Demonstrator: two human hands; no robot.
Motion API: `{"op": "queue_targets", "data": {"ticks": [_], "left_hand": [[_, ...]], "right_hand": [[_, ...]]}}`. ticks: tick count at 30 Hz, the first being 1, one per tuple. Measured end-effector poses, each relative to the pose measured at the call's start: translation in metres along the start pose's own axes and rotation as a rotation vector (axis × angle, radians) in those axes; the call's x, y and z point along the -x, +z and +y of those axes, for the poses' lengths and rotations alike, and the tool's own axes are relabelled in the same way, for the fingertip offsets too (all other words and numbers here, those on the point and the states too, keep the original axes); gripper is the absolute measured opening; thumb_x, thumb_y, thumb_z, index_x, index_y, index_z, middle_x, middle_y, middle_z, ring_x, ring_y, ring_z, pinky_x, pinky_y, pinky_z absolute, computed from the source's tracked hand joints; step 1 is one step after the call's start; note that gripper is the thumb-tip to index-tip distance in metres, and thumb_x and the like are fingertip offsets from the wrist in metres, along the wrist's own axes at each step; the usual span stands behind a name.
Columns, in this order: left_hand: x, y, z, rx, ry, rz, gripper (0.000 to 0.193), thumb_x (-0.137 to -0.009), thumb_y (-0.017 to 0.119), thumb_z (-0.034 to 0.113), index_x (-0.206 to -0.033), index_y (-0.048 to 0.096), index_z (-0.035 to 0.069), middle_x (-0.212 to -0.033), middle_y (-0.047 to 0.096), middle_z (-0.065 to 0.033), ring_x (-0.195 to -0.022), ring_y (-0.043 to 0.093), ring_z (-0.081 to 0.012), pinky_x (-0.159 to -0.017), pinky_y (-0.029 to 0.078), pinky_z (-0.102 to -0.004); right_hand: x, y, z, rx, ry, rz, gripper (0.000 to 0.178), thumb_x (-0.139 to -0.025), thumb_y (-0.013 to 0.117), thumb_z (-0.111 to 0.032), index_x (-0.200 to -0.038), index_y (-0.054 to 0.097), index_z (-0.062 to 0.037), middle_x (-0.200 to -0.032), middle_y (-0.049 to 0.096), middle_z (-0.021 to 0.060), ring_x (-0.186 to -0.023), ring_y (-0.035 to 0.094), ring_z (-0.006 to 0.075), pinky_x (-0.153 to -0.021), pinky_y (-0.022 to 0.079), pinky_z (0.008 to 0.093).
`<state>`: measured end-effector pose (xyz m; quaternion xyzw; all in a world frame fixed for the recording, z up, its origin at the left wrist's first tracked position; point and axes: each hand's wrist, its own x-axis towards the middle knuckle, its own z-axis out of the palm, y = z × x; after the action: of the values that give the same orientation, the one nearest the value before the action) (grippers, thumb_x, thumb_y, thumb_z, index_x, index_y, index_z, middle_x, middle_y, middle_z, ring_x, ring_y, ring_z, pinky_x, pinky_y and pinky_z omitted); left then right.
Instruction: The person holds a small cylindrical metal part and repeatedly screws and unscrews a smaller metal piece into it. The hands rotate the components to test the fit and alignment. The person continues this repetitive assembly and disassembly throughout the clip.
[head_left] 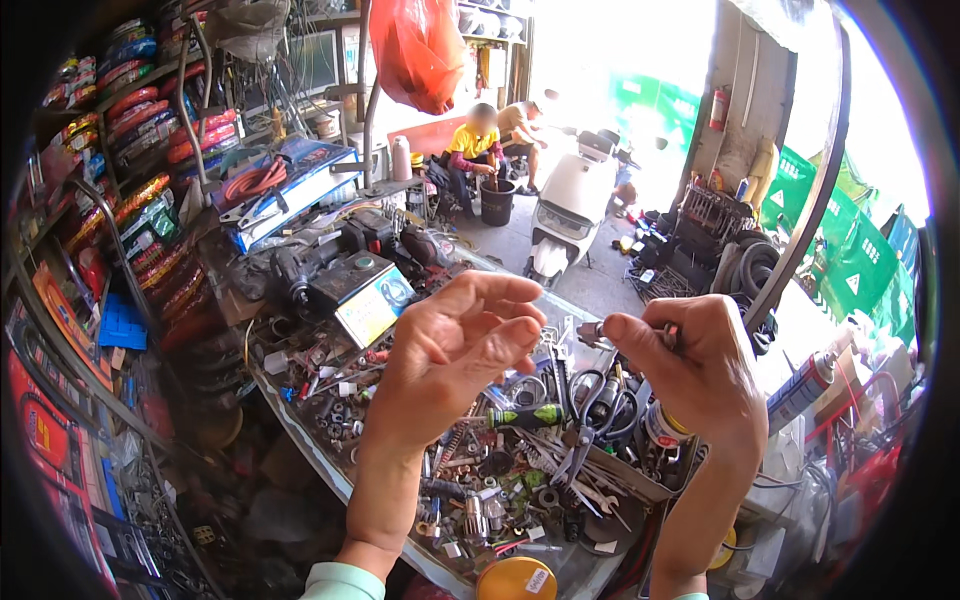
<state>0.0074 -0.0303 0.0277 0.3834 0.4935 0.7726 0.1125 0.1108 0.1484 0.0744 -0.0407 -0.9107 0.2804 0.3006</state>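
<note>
Above the cluttered bench, my left hand (455, 350) is raised with its fingers curled and the thumb brought in toward them. Whatever it may pinch is too small or hidden to make out. To its right, my right hand (700, 360) is closed around a small metal piece (592, 331). A silvery tip of that piece sticks out past the thumb toward my left hand, and a reddish end shows by the curled forefinger. Below and between the hands lie a green-and-black screwdriver handle (527, 416) and black-handled scissors (590, 405).
Loose bolts, sockets and wrenches cover the bench, with a yellow round lid (516, 579) at its near edge. A boxed device (362, 290) stands at the left. Spray can (803, 386) is at the right. Beyond are a white scooter (570, 210) and two seated people, one in a yellow top (475, 141).
</note>
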Motion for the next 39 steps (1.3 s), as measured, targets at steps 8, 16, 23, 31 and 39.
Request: {"op": "queue_targets", "data": {"ticks": [8, 16, 23, 31, 39], "left_hand": [[0.002, 0.013, -0.013, -0.196, -0.086, -0.136, 0.03, -0.086, 0.069, 0.014, -0.111, 0.06, -0.001, -0.095, 0.065, -0.0067, -0.08, 0.062, -0.008, -0.068, 0.051, -0.0217], [0.002, 0.02, -0.015, -0.219, -0.06, -0.251, 0.032, -0.087, 0.068, 0.014, -0.113, 0.059, -0.002, -0.092, 0.066, -0.0064, -0.08, 0.062, -0.008, -0.066, 0.052, -0.0213], [0.006, 0.01, -0.005, -0.14, 0.003, -0.175, 0.03, -0.088, 0.065, 0.012, -0.113, 0.057, -0.003, -0.092, 0.064, -0.0075, -0.077, 0.06, -0.0082, -0.066, 0.051, -0.0224], [0.011, 0.012, 0.006, -0.011, -0.065, -0.292, 0.028, -0.084, 0.068, 0.005, -0.109, 0.061, -0.005, -0.091, 0.065, -0.0092, -0.079, 0.061, -0.0102, -0.068, 0.051, -0.0249], [0.011, 0.021, -0.006, 0.001, -0.098, -0.306, 0.024, -0.077, 0.072, -0.002, -0.097, 0.062, -0.008, -0.095, 0.064, -0.0128, -0.074, 0.061, -0.0102, -0.063, 0.051, -0.0221]], "right_hand": [[-0.02, -0.038, -0.006, 0.133, 0.156, -0.266, 0.038, -0.084, 0.064, -0.028, -0.06, 0.06, 0.0002, -0.045, 0.045, 0.0069, -0.041, 0.039, 0.013, -0.042, 0.033, 0.0321], [-0.014, -0.079, 0.013, -0.088, 0.273, 0.435, 0.041, -0.089, 0.063, -0.039, -0.065, 0.057, -0.006, -0.048, 0.048, -0.0007, -0.034, 0.041, 0.0029, -0.031, 0.03, 0.0191], [0.065, -0.013, -0.032, -0.166, 0.092, 0.09, 0.035, -0.087, 0.068, -0.018, -0.061, 0.054, 0.0008, -0.046, 0.033, 0.0039, -0.046, 0.033, 0.006, -0.042, 0.026, 0.0294], [0.069, -0.002, -0.038, -0.197, -0.011, 0.102, 0.029, -0.087, 0.067, -0.017, -0.066, 0.056, 0.0, -0.05, 0.046, 0.0111, -0.041, 0.044, 0.0217, -0.042, 0.034, 0.0322], [0.073, 0.008, -0.02, -0.351, 0.127, 0.091, 0.024, -0.086, 0.069, -0.02, -0.072, 0.062, -0.0006, -0.054, 0.054, 0.0113, -0.044, 0.052, 0.0171, -0.044, 0.038, 0.0292]]}}
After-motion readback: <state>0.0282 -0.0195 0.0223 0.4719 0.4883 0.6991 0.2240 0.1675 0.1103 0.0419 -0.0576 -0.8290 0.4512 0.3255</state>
